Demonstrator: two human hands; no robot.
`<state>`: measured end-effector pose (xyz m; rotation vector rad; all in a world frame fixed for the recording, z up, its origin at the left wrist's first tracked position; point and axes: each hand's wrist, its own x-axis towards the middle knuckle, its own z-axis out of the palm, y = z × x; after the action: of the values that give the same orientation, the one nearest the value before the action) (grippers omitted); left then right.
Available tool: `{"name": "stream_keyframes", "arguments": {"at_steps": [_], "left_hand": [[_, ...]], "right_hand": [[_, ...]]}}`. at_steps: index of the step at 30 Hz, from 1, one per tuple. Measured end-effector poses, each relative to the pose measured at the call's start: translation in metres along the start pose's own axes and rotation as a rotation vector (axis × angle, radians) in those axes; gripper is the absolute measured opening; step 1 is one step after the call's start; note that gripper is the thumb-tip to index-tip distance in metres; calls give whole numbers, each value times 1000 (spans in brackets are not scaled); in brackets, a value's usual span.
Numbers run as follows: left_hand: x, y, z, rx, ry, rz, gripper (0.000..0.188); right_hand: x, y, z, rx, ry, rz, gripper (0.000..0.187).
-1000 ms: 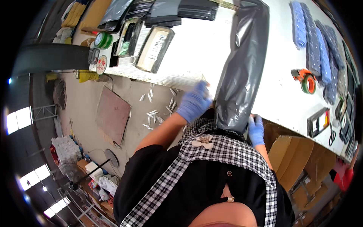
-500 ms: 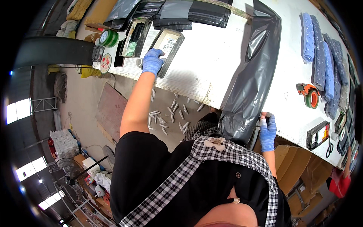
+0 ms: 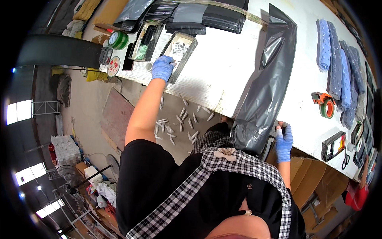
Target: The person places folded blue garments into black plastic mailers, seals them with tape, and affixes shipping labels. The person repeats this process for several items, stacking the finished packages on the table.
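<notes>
My left hand (image 3: 162, 68), in a blue glove with bare fingertips, reaches over the near end of a shallow open box (image 3: 191, 47). White printed labels (image 3: 179, 48) lie inside it. Its fingers are bent together against the labels; anything pinched there is hidden. At the table's front edge, my right hand (image 3: 283, 145), gloved alike, has its fingers curled in. Whatever they hold, if anything, cannot be made out. A long, glossy dark grey plastic mailing bag (image 3: 268, 85) lies between the hands, its near end hanging over the edge towards my lap.
On the white table (image 3: 227, 67), a second box (image 3: 154, 42), green tape (image 3: 118, 40) and flat dark bags (image 3: 223, 16) lie left. Rolled blue fabrics (image 3: 335, 59), an orange tape dispenser (image 3: 325, 104) and scissors (image 3: 345, 160) lie right. Paper scraps (image 3: 182, 115) litter the floor. Cardboard boxes (image 3: 304, 175) stand below.
My left hand has shifted slightly down and right over the labels, showing more of them. My right hand's fingers have curled in more at the table edge. The bag has hardly moved.
</notes>
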<state>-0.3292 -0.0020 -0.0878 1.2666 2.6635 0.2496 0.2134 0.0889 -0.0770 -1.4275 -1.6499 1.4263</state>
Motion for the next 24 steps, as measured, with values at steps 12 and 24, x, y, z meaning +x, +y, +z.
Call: {"name": "stream_keyframes", "arguments": {"at_steps": [12, 24], "left_hand": [[-152, 175, -53, -730, 440, 563, 4], [-228, 225, -35, -1528, -540, 50, 36]], "right_hand": [[2, -106, 43, 54, -443, -522, 74], [-18, -118, 46, 437, -92, 135, 22]]}}
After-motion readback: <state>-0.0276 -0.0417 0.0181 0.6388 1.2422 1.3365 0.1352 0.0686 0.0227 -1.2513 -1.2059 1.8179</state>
